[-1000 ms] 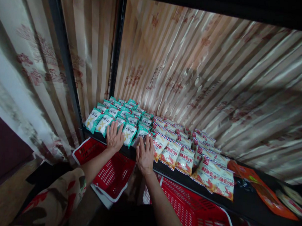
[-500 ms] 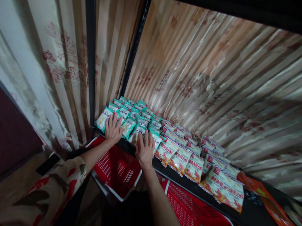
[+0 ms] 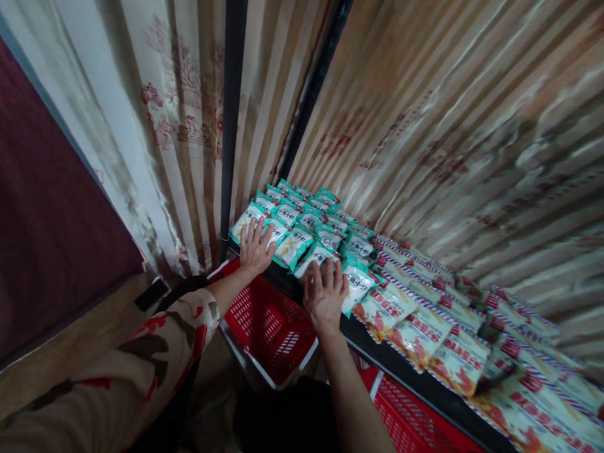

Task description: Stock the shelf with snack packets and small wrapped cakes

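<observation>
Rows of teal-and-white snack bags (image 3: 294, 245) lean on the black shelf's left end. My left hand (image 3: 256, 248) lies with spread fingers against the front-row bags near the left corner. Farther right, my right hand (image 3: 325, 295) rests its parted fingertips on another front snack bag (image 3: 319, 255), covering its lower part. Just right of that hand stands one more teal bag (image 3: 357, 285). Neither hand is wrapped round a bag. Beside the teal ones, red-and-white snack bags (image 3: 420, 332) with striped edges continue along the shelf.
Under the shelf edge (image 3: 377, 350) sit a red basket (image 3: 272, 325) at left and a second red basket (image 3: 418, 425) at right. Black uprights (image 3: 230, 116) frame the corner, and a patterned curtain (image 3: 386, 123) hangs behind the bags.
The view has swung left, so shelf and bags appear farther right. My left hand has shifted left along the front row, near the corner bag. My right hand stays on the front teal bags.
</observation>
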A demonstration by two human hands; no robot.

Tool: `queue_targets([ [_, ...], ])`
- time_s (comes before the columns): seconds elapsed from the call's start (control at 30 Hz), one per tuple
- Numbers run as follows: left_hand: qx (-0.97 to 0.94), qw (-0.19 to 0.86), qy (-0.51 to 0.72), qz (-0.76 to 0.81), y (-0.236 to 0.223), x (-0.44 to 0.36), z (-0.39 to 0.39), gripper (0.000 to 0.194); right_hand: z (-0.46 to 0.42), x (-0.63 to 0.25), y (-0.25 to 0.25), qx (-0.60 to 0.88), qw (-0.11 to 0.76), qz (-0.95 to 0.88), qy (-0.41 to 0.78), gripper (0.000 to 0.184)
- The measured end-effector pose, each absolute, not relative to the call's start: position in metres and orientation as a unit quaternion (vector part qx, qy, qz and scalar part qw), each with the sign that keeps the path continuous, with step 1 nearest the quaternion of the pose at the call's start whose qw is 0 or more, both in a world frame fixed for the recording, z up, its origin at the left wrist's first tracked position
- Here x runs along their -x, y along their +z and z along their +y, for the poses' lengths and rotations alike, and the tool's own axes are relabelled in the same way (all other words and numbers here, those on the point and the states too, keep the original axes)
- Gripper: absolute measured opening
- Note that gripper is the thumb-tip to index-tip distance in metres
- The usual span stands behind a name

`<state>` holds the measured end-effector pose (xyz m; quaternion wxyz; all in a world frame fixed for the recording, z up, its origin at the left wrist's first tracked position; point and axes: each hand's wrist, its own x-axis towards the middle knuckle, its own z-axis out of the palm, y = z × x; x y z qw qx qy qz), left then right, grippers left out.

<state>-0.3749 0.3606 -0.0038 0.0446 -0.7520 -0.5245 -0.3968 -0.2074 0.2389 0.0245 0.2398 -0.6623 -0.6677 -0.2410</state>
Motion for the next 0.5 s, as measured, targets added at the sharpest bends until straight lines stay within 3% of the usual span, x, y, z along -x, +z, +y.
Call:
queue_targets([
  [0.5,0.754,0.040,-0.396,-0.523,-0.0060,0.3770,0.3644,0.050,0.2432,0.2046,0.0204,0.655,0.271,-0.664,-0.238,0.037],
])
